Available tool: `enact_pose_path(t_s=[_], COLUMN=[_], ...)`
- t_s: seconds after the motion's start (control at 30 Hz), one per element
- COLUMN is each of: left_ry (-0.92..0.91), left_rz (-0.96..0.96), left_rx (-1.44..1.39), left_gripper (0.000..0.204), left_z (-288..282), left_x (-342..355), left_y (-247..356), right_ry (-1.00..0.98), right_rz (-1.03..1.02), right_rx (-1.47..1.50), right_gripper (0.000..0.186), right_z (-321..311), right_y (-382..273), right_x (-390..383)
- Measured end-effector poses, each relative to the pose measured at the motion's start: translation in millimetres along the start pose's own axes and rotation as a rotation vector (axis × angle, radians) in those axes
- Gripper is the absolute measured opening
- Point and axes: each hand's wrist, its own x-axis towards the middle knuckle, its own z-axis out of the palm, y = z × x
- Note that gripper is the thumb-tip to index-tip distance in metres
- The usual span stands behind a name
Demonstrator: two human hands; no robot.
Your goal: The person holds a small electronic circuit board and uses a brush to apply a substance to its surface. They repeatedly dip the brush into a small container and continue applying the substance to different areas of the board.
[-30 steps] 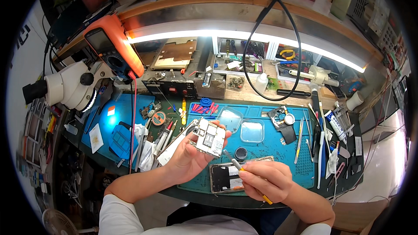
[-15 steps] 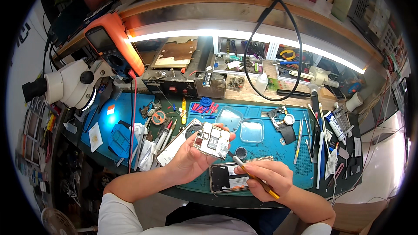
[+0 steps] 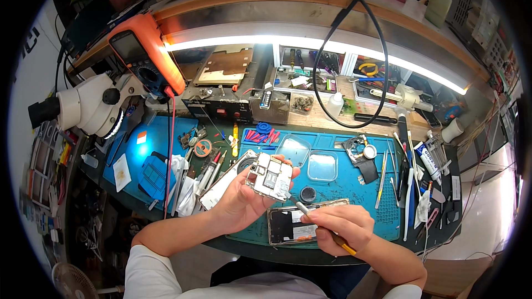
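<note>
Head view, tool tip: a second ago the gold-handled tool (image 3: pixel 303 208) ended just short of the circuit board (image 3: pixel 270 177); now its dark tip meets, or all but meets, the board's lower right corner; the spot is too small to be sure of contact.
Tool angle: the handle's far end has swung outward to the person's right, so the shaft slants up and left toward that corner.
Right hand: the right hand (image 3: pixel 344 228) has a closed grip on the tool, fingers and thumb near the shaft, pen-like; the amber end sticks out below the palm.
Left hand: the left hand (image 3: pixel 247 199) has its grip around the board, thumb in front and fingertips showing at the far edge; it has barely moved, so it seems to serve as a steady support.
Circuit board: held up in the air, pale shields facing the camera, above the surface (image 3: pixel 266 251) and its blue mat (image 3: pixel 354 193).
What the change means: the work reads as having gone from approach to fine work at one corner.
Close by: the open phone frame (image 3: pixel 281 228) lies beneath the tool; the round dark pot (image 3: pixel 308 194) stands just beside the tip; the white panel (image 3: pixel 220 192) lies partly behind the left hand.
</note>
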Motion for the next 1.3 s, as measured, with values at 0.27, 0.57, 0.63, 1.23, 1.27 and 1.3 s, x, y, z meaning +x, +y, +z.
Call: enact_pose_path(t_s=[0.27,0.57,0.63,1.23,1.27,1.3], left_ry=[-0.006,0.004,0.009,-0.013,-0.016,-0.019], left_rz=[0.009,0.03,0.024,-0.012,-0.011,-0.009], left_rx=[0.027,0.074,0.055,-0.028,-0.035,-0.042], left_gripper=[0.101,0.099,0.099,0.101,0.101,0.101], left_z=[-1.6,-2.9,-4.6,-1.6,-1.3,-1.2], left_x=[0.1,0.5,0.3,0.2,0.3,0.9], left_y=[-0.3,-0.2,-1.8,0.1,0.5,1.7], right_ry=[-0.001,-0.07,-0.074,0.051,0.07,0.09], right_rz=[-0.095,-0.124,-0.132,-0.071,-0.044,-0.017], right_rx=[-0.092,-0.161,-0.173,-0.25,-0.232,-0.215], right_gripper=[0.041,0.041,0.041,0.041,0.041,0.04], right_z=[1.4,0.6,1.3,0.6,-0.8,-2.8], right_y=[0.5,-0.4,0.4,-2.9,-3.5,-3.1], right_x=[4.3,3.5,2.3,3.4,4.0,5.2])
